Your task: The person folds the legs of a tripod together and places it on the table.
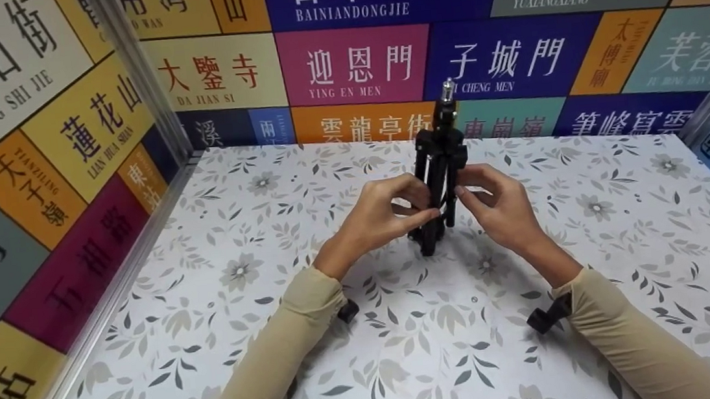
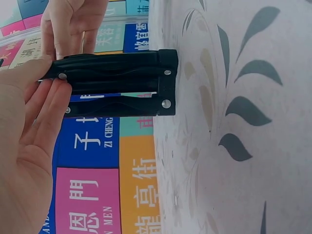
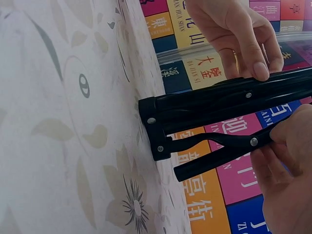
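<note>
A black tripod (image 1: 441, 142) with folded legs and a silver screw tip stands upright on the table, between the two hands. The left hand (image 1: 375, 216) holds its legs from the left side, thumb and fingers on either side of them in the left wrist view. On the other side, the right hand (image 3: 290, 168) pinches one tripod leg (image 3: 207, 164) between thumb and fingers. That leg angles slightly away from the others, and a curved brace (image 3: 191, 141) links it to the lower hub (image 3: 155, 129). The hub sits close to the tabletop.
A white cloth with grey flowers and leaves covers the table (image 1: 319, 372). Panels with colourful Chinese signs (image 1: 355, 62) rise behind it and at both sides. A black wrist-worn device (image 1: 548, 316) sits at the right sleeve, another (image 1: 347, 311) at the left.
</note>
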Available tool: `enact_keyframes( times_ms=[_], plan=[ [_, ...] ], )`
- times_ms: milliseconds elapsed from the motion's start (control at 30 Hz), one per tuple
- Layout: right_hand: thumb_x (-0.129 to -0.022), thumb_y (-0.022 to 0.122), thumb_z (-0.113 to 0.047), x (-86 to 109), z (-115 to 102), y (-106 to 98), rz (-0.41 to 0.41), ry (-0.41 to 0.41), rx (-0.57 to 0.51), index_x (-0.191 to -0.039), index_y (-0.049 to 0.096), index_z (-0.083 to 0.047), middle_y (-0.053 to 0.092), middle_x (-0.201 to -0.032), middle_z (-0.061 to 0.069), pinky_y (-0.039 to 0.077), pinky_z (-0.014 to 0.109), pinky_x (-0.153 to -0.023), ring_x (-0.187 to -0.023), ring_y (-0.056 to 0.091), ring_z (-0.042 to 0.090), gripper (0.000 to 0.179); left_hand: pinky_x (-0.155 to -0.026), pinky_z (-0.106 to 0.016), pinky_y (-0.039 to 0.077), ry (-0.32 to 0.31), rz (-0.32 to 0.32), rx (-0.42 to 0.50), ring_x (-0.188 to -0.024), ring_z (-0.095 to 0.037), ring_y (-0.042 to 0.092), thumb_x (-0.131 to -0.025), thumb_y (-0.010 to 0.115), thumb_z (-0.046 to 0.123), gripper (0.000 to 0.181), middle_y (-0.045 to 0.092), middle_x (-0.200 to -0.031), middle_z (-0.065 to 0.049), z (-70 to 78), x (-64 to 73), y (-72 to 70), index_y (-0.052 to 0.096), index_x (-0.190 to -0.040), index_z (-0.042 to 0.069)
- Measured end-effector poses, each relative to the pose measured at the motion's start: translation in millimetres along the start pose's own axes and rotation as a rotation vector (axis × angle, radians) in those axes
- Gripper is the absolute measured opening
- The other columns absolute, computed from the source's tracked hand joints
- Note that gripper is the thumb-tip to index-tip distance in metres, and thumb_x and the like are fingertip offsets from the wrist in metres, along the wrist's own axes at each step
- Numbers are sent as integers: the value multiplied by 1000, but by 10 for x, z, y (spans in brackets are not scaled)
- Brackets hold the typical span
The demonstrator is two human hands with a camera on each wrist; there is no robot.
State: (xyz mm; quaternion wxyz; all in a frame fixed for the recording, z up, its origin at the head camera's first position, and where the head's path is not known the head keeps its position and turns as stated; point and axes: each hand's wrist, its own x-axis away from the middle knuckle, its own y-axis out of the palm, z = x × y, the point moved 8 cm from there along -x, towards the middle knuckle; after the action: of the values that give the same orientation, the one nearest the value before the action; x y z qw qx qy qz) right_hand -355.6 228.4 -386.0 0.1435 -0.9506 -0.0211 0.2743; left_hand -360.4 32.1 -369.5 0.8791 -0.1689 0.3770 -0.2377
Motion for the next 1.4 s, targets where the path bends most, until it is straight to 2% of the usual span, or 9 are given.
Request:
enact_keyframes(
  times_ms=[267, 533, 800, 1400],
  plan=[
    [-103, 71, -2, 2, 8, 7, 3, -8, -26, -130, 73, -5, 75, -128, 13, 63, 25, -101, -119, 74, 15, 27, -84, -26, 68, -19, -6, 30, -92, -6, 76, -95, 85, 15, 21, 79, -97, -1, 3, 5, 8, 72, -109, 6],
    [-103, 72, -2, 29, -1, 70, -6, 6, -53, -131, 72, -4, 73, -128, 12, 62, 24, -101, -119, 73, 15, 29, -82, -23, 67, -28, -13, 21, -93, -8, 76, -96, 84, 17, 21, 78, -98, -2, -4, 0, 10, 72, -110, 8],
    [-103, 71, -1, 53, -3, 108, -14, 11, -30, -135, 70, -8, 73, -130, 6, 63, 24, -101, -120, 73, 15, 33, -84, -25, 68, -23, -12, 6, -94, -10, 76, -97, 84, 16, 21, 78, -99, -4, 3, -3, 14, 71, -111, 6],
    [-103, 71, -1, 31, 25, 91, -34, 24, 9, -133, 70, -5, 74, -129, 9, 62, 24, -101, -117, 74, 12, 30, -82, -21, 66, -4, -16, -42, -93, -8, 75, -97, 82, 14, 21, 76, -97, -3, 38, -3, 10, 68, -110, 6]
  ],
)
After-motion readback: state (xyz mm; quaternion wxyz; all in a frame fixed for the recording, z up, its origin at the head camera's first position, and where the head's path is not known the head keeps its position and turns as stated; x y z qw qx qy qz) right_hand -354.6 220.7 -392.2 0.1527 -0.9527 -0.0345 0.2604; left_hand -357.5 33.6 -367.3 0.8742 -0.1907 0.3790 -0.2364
